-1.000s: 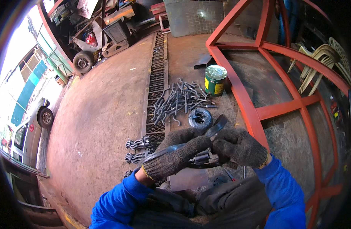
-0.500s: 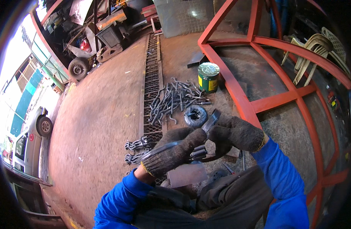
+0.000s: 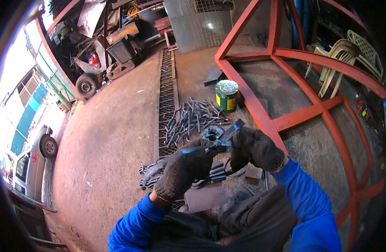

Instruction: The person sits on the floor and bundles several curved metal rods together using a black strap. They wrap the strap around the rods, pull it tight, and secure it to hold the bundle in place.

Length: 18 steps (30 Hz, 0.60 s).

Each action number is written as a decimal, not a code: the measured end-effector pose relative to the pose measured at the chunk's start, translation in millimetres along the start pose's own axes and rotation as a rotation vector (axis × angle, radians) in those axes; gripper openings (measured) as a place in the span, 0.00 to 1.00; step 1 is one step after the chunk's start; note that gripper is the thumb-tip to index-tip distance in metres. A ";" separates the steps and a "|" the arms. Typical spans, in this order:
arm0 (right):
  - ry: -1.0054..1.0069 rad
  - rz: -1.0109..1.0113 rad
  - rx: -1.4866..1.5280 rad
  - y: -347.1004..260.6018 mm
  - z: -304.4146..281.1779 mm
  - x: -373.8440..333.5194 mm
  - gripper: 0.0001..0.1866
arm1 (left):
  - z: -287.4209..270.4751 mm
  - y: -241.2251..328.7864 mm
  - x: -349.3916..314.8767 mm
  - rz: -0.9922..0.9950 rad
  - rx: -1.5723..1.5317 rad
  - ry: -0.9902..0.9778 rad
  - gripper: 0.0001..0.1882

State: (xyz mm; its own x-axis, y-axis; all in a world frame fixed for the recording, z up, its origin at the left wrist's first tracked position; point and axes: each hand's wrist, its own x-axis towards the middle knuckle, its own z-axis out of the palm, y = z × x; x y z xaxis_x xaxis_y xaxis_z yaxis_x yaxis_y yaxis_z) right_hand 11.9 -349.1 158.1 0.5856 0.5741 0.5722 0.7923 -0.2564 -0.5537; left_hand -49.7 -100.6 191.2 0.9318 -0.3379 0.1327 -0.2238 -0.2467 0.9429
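Note:
Both my hands wear dark knit gloves and meet in front of me over the bundled metal pieces. My left hand (image 3: 185,170) is closed on a dark, glossy flat strap (image 3: 232,129), one length of which lies back over the glove. My right hand (image 3: 257,148) pinches the same strap close by, its fingertips partly hidden. Just beyond is a ring-shaped dark coil (image 3: 212,132), partly covered by the strap. Under my left hand lie bundles of bent metal rods (image 3: 147,181), with dark bar ends (image 3: 217,169) showing between my hands. A loose pile of bent rods (image 3: 194,119) lies farther off.
A green tin (image 3: 226,98) stands beside a large red steel frame (image 3: 300,119) on the right. A metal grating strip (image 3: 167,92) runs through the floor. A flat plate (image 3: 206,198) lies before my legs. Plastic chairs (image 3: 342,56) and a parked vehicle (image 3: 33,161) flank the area.
The strap between my hands has turned and now sticks up to the right across the coil. My left hand has shifted slightly left and tilted more upright. The view has tipped a little.

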 end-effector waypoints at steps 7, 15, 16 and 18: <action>-0.138 0.684 0.893 -31.4 11.8 19.1 0.15 | -1.8 3.3 0.9 0.190 0.076 0.018 0.16; -0.011 0.699 0.975 -38.7 5.7 19.6 0.16 | -0.7 15.7 2.8 -0.037 -0.243 -0.081 0.14; -0.041 0.690 1.019 -38.7 3.2 19.1 0.16 | -0.1 16.6 2.0 -0.051 -0.236 -0.079 0.14; -0.072 0.682 1.043 -38.4 -0.1 20.0 0.17 | 0.9 18.2 0.7 -0.080 -0.223 -0.076 0.13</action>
State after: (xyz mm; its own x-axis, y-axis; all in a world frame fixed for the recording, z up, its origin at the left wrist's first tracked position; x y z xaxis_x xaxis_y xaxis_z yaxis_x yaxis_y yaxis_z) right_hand -6.8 -327.8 190.8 0.7865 0.6165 -0.0359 -0.2015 0.2013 -0.9586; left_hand -53.4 -106.1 208.2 0.9180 -0.3947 0.0395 -0.0735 -0.0713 0.9947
